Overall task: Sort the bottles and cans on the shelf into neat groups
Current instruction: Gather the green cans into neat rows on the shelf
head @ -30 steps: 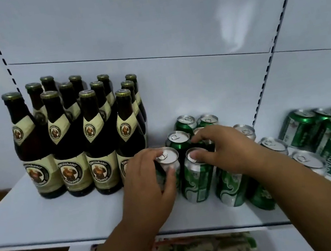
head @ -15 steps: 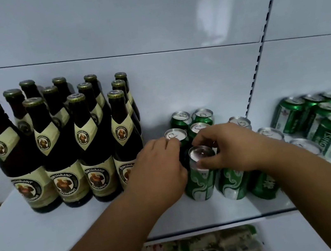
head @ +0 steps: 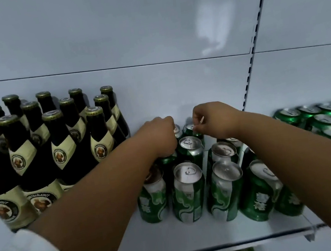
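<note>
Standing upright, tops up: cans [head: 190,193]

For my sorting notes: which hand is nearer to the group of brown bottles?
Left. The left hand is just right of the brown bottles, over the rear cans; the right hand is further right.

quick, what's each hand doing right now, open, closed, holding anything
Left hand: curled over the back cans, grip hidden, cannot tell.
Right hand: fingers curled down at the top of a rear can, whether it grips cannot be told.
</note>
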A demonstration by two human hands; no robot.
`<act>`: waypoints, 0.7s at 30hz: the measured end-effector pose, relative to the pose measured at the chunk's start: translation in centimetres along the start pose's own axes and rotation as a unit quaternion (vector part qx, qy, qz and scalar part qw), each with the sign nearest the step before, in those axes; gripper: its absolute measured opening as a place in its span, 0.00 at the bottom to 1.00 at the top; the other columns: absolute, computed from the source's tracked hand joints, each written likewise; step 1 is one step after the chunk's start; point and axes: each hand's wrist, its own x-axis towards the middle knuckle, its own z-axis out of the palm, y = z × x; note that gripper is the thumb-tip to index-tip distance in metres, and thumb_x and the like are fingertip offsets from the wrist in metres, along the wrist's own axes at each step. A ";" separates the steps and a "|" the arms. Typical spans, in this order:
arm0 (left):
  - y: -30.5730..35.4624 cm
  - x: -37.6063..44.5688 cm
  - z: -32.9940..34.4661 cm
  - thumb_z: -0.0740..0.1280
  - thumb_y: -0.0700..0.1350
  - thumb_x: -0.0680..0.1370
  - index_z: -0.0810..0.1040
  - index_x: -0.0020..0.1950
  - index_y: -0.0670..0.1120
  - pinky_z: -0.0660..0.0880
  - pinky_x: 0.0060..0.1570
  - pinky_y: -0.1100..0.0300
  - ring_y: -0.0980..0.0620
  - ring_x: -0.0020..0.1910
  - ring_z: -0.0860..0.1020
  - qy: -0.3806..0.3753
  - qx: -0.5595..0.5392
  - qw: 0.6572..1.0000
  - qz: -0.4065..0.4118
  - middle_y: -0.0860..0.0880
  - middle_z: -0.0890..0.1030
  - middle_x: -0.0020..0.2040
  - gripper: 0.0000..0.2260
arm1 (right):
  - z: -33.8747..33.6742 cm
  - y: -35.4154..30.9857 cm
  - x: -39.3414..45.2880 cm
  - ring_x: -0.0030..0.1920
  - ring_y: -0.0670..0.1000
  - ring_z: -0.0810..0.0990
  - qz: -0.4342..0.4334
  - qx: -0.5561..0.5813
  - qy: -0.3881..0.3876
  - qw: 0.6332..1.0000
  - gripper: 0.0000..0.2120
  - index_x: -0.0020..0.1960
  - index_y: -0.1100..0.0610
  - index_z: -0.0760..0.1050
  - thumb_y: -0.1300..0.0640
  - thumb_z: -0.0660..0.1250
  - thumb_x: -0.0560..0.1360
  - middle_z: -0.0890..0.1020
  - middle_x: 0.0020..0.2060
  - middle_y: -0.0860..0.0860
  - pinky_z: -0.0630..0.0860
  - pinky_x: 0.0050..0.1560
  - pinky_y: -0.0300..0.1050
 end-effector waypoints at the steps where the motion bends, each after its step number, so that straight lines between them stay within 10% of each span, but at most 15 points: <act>1: 0.1 1.2 -0.2 0.63 0.43 0.78 0.69 0.70 0.47 0.73 0.52 0.54 0.42 0.59 0.74 -0.008 0.007 1.000 -0.010 0.43 0.72 0.64 0.20 | 0.0 0.6 1.0 0.48 0.50 0.75 0.004 -0.011 -0.016 1.000 0.06 0.48 0.53 0.74 0.53 0.70 0.75 0.76 0.42 0.44 0.68 0.45 0.43; 21: -0.5 6.1 0.1 0.69 0.61 0.74 0.74 0.65 0.50 0.70 0.49 0.57 0.47 0.51 0.74 -0.029 0.002 0.994 -0.108 0.45 0.76 0.61 0.24 | 0.9 5.9 6.0 0.46 0.49 0.78 -0.056 0.092 -0.036 0.994 0.15 0.50 0.49 0.74 0.45 0.75 0.70 0.80 0.46 0.48 0.74 0.44 0.45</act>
